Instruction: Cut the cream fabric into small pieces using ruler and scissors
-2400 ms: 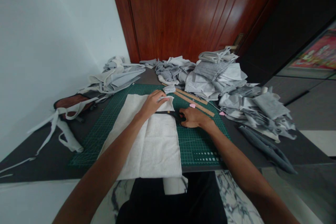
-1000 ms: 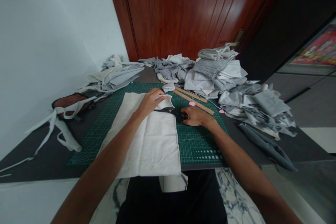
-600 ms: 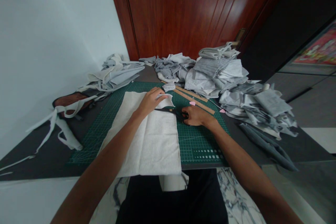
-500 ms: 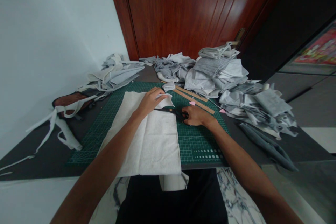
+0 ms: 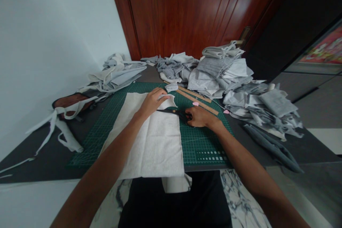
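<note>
drooping below the near edge of the table (image 5: 48, 167), a pale flap of fabric (image 5: 175, 185) shows in front of dark trousers (image 5: 157, 203). above it a cream cloth (image 5: 160, 149) lies over a green cutting mat (image 5: 205, 140), its near end reaching the table's edge. the right hand (image 5: 199, 117) is curled around the handles of black scissors (image 5: 174, 111), whose blades point left across the cloth, under its lifted far corner. the left hand (image 5: 153, 101) rests on the cloth's far part, thumb and fingers pinching that raised corner. how far apart the blades stand, i cannot tell. off to the right lies a long dark grey fabric piece (image 5: 272, 146); off to the left, a reddish-brown pouch (image 5: 77, 100) with pale straps across it. just past the right hand are two wooden strips (image 5: 207, 107), a pink piece (image 5: 195, 103) beside them, and a small folded scrap (image 5: 171, 86). farther back, heaps of grey and white fabric (image 5: 220, 73) line the table, before a reddish wooden door (image 5: 181, 14).
</note>
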A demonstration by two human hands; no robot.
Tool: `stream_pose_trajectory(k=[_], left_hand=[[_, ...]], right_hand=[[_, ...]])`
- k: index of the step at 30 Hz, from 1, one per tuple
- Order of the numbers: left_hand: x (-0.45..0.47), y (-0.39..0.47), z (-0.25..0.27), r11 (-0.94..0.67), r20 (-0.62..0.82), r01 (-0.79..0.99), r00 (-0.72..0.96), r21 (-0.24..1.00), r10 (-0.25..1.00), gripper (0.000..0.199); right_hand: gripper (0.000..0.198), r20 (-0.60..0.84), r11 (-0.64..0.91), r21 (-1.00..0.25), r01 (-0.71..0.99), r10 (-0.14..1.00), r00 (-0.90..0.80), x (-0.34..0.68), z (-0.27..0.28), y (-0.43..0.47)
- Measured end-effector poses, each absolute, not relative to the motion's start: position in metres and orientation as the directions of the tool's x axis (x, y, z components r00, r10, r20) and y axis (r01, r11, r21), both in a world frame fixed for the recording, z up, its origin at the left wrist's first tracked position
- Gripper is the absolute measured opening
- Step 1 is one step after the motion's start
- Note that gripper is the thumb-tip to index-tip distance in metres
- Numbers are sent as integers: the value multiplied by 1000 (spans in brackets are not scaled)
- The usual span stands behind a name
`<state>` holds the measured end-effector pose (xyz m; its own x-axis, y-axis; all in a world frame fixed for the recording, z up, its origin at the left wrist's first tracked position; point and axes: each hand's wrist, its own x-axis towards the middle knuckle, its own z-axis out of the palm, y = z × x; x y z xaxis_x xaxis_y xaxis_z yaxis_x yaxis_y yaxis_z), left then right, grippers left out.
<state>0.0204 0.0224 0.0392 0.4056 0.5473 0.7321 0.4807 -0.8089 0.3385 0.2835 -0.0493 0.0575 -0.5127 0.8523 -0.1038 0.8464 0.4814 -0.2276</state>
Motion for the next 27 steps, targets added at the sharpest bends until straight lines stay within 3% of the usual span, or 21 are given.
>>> stream_pose_trajectory(k=[27], left_hand=[[20,20,44,-813,710,461,433,356,556,37]], right_hand=[[14,-104,501,-80,862,856,-507,294,60,-46]])
